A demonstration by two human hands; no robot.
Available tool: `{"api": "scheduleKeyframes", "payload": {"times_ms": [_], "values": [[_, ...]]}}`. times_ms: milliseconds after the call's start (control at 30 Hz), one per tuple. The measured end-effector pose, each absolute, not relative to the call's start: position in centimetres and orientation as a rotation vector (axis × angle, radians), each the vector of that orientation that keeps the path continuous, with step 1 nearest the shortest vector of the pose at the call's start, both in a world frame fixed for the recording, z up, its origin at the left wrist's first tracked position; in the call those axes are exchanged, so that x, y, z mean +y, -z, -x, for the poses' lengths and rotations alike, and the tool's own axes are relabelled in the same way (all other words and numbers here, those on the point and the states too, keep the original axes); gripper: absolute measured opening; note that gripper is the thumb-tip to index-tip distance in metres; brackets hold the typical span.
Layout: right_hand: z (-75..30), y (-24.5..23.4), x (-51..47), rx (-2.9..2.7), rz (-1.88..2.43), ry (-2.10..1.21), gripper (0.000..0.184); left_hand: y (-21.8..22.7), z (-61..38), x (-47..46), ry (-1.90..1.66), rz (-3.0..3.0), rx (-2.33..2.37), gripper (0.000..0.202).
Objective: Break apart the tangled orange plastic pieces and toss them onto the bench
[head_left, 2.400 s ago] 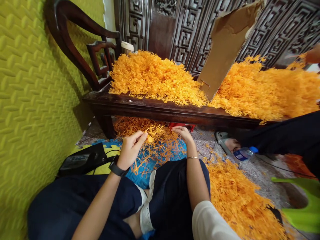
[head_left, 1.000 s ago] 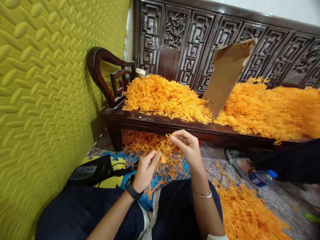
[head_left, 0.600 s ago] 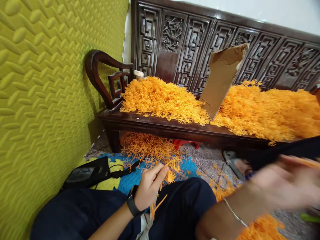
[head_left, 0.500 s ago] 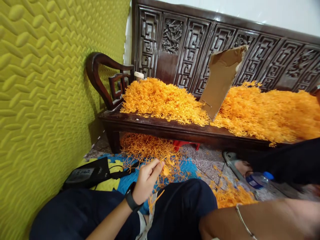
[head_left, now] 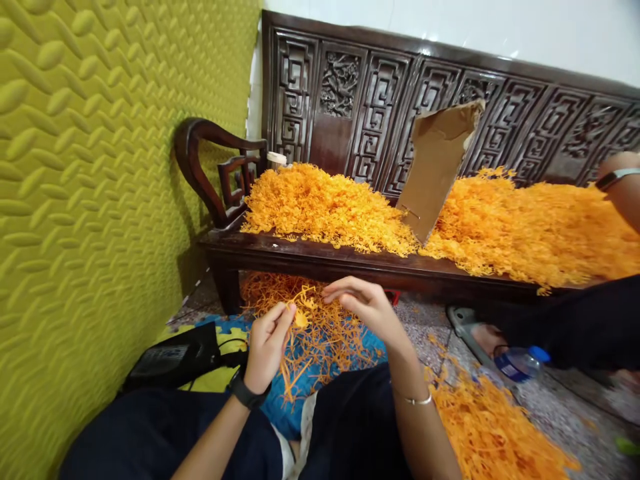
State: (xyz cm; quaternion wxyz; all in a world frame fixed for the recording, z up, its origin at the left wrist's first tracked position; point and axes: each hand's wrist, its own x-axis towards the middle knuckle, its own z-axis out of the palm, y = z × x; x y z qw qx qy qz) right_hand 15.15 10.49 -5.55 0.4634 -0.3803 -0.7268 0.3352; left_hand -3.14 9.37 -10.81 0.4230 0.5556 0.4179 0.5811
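Left hand [head_left: 269, 341], just left of center, lower half, pinching yellow-orange piece [head_left: 301, 319] left of center; left orange pile [head_left: 320, 210] above, on dark table [head_left: 233, 241]; right hand [head_left: 364, 305] near center, loosely spread, just beside piece; tilted cardboard [head_left: 435, 167] upper right of center; right orange pile [head_left: 530, 223] at right; bottle [head_left: 520, 364] lower right.

Homelike room, carved wooden bench [head_left: 300, 257]
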Motion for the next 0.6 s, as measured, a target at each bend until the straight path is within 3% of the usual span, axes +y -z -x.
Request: {"api": "scheduleKeyframes", "payload": {"times_ms": [100, 200, 400, 600], "values": [[-12.9, 5.1, 9.2, -1.835, 0.921, -0.765, 0.026, 10.9, 3.0, 9.0, -1.442, -1.417, 1.033, 0.039], [-12.1, 5.4, 9.1, -1.788, 0.948, -0.705, 0.016, 10.8, 3.0, 8.7, -1.425, -1.425, 1.017, 0.04], [-12.2, 6.2, 10.0, -1.346, 0.826, -0.628, 0.007, 10.5, 2.4, 7.4, -1.264, -1.587, 0.934, 0.04], [-20.1, 4.1, 6.9, -0.745, 0.687, 0.043, 0.008, 10.3, 1.8, 5.4, -1.154, -1.639, 0.879, 0.042]]}}
